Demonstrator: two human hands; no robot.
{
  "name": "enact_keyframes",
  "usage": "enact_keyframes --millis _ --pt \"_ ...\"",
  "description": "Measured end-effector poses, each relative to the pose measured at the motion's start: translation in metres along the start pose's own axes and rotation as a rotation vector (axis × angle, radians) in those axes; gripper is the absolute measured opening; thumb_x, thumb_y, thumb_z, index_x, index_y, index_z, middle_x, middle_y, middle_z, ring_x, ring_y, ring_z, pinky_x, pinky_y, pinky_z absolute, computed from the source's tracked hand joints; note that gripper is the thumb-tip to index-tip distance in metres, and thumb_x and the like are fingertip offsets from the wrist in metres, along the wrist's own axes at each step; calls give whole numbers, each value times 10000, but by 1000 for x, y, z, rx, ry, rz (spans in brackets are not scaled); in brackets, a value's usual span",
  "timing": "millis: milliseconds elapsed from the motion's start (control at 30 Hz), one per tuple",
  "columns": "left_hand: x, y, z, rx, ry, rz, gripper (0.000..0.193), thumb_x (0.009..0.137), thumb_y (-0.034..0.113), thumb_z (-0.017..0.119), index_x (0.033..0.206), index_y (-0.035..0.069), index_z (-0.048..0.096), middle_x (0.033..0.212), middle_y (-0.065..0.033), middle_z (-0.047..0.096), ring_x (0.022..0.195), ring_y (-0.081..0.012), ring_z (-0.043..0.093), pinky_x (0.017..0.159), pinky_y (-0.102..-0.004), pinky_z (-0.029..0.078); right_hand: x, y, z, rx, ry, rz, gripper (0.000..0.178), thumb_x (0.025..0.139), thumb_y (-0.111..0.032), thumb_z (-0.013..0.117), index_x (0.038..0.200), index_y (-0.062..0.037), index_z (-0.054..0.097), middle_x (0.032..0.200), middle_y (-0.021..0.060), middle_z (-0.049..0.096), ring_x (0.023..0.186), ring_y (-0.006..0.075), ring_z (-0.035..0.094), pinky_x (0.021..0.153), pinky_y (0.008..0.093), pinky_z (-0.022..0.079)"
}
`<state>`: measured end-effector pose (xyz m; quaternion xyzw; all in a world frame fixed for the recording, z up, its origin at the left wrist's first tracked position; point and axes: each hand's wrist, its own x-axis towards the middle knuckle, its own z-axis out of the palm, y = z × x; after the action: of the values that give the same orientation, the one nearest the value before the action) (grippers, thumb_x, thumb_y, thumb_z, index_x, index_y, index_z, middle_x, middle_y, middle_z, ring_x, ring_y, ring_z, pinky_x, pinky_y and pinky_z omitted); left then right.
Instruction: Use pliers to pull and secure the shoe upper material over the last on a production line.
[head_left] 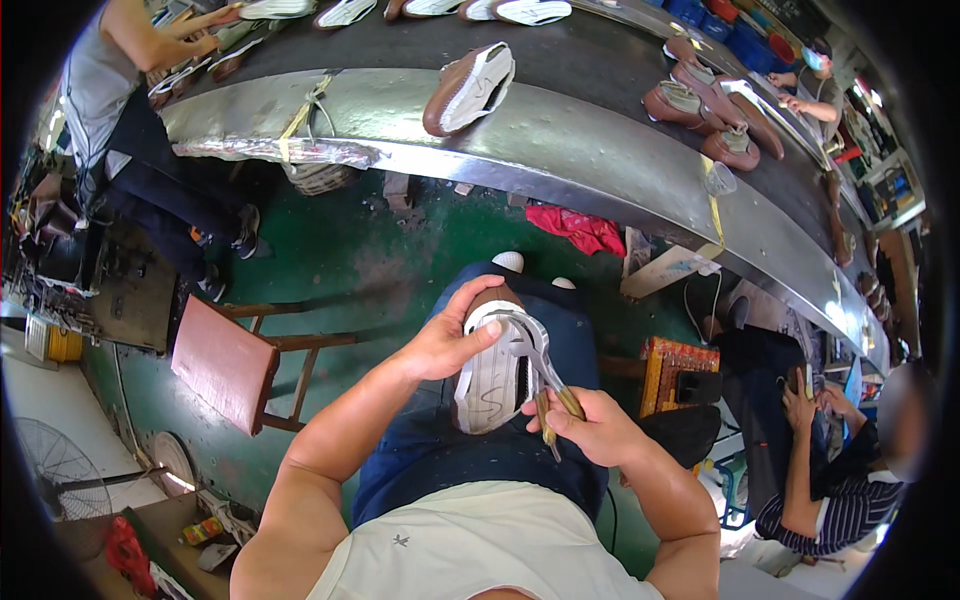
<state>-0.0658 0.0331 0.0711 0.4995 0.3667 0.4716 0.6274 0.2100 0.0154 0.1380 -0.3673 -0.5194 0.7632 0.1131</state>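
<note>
A brown shoe upper (486, 390) rests sole side up over my lap, its pale underside facing me with a curved line drawn near the heel end. My left hand (448, 338) is wrapped round its far end, thumb pressed on the underside. Metal pincers (543, 362) with yellowish handles are gripped in my right hand (598, 428). Their curved jaws lie over the upper part of the shoe, close to my left thumb. Whether the jaws pinch the shoe's edge I cannot tell. A dark gap shows along the shoe's right side.
Ahead runs a metal-edged conveyor (590, 160) with a brown-and-white shoe (470, 88) on its rim and several more farther back. A pink-topped stool (225, 365) stands left. Co-workers are at far left and right. An orange patterned seat (678, 375) holds a dark phone-like object.
</note>
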Motion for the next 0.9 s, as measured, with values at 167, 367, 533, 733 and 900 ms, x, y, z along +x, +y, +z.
enact_keyframes --millis 167,367,533,733,900 --pt "-2 7 -15 180 -7 -39 618 1081 362 516 1587 123 254 1374 -124 573 1288 -211 520 1120 -381 394 15 -12 -10 52 -64 67 327 1039 -192 577 1274 34 597 1136 76 664 1051 154 646 882 316 513" --pt "9 -5 -26 266 -4 -35 619 1096 354 478 1582 48 245 1445 -130 534 1359 -223 472 1147 -352 359 41 -18 -25 -107 -48 55 288 1040 -184 566 1250 12 589 1016 75 676 955 151 654 824 312 530" --pt "16 -21 -41 163 -16 -63 605 1059 336 583 1550 69 352 1420 -118 562 1316 -215 516 1128 -353 393 54 -26 -28 -308 48 155 205 1030 -198 565 1083 -6 614 809 50 655 665 128 619 617 298 519" --pt "23 -40 -56 35 6 -104 563 1050 259 610 1540 90 392 1346 -69 594 1268 -174 521 1116 -352 397 86 31 -35 -852 283 -260 263 977 -207 646 1124 8 610 868 213 680 800 436 664 736 471 539" --pt "24 -45 -68 -6 22 -128 580 1031 209 641 1548 112 395 1358 -61 578 1270 -171 511 1117 -345 390 113 67 -35 -891 409 -423 267 972 -201 649 1139 3 603 915 217 672 821 426 666 727 478 537"
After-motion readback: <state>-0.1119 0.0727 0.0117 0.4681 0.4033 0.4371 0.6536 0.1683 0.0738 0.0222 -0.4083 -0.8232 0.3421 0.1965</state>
